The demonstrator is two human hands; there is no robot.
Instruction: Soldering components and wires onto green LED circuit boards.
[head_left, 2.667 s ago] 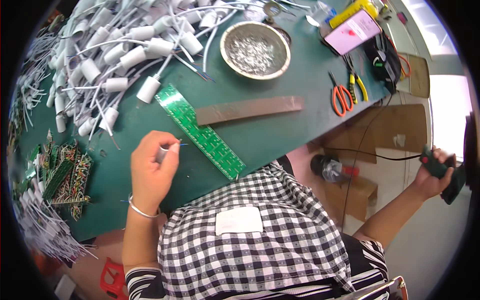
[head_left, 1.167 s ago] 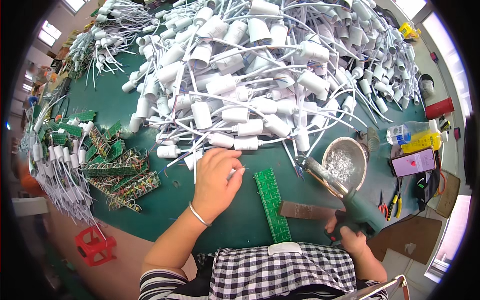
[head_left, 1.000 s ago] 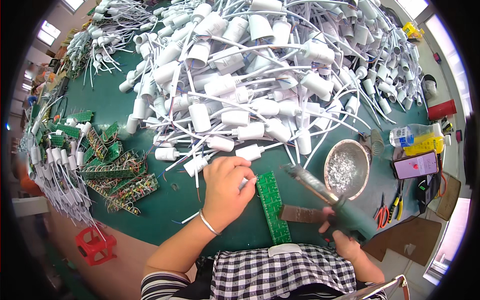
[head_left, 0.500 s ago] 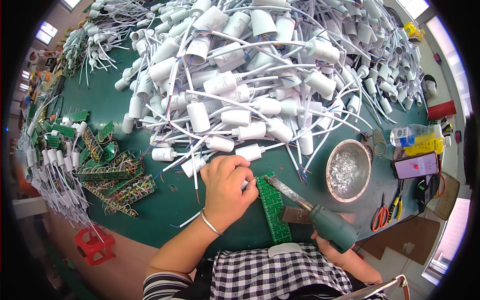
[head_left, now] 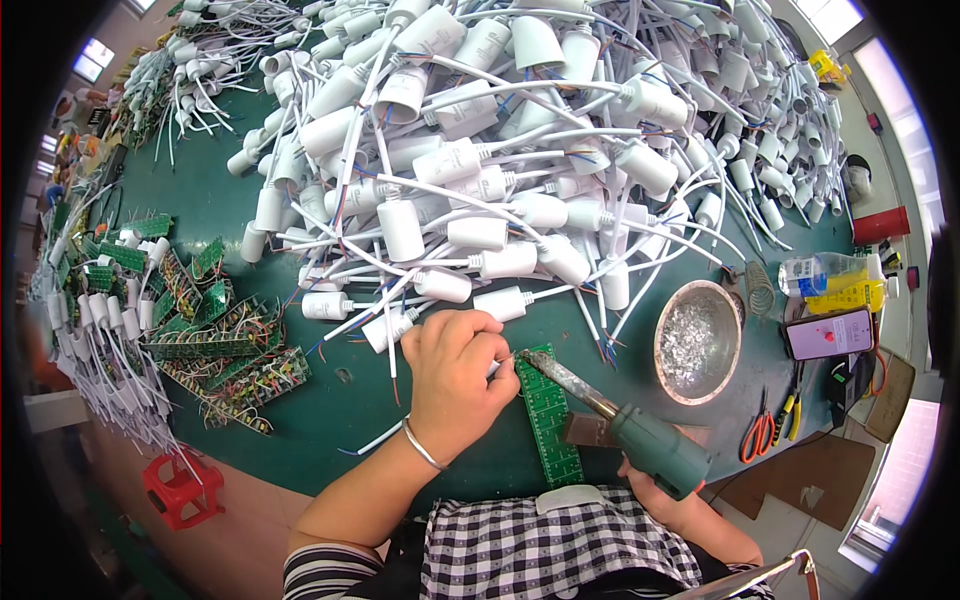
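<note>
The green circuit board strip (head_left: 549, 415) lies on the green surface (head_left: 330, 420) just below the heap of white capacitors (head_left: 500, 150). The left hand (head_left: 455, 375) is closed, pinching a white wire at the strip's top end; the right hand (head_left: 655, 490) grips a soldering iron (head_left: 625, 425), tip touching that end

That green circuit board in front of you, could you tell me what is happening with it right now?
The left hand pinches a thin wire end against the top of the green circuit board strip on the green table. The right hand holds a soldering iron with its tip at that same spot. A heap of white wired capacitors lies behind.
</note>
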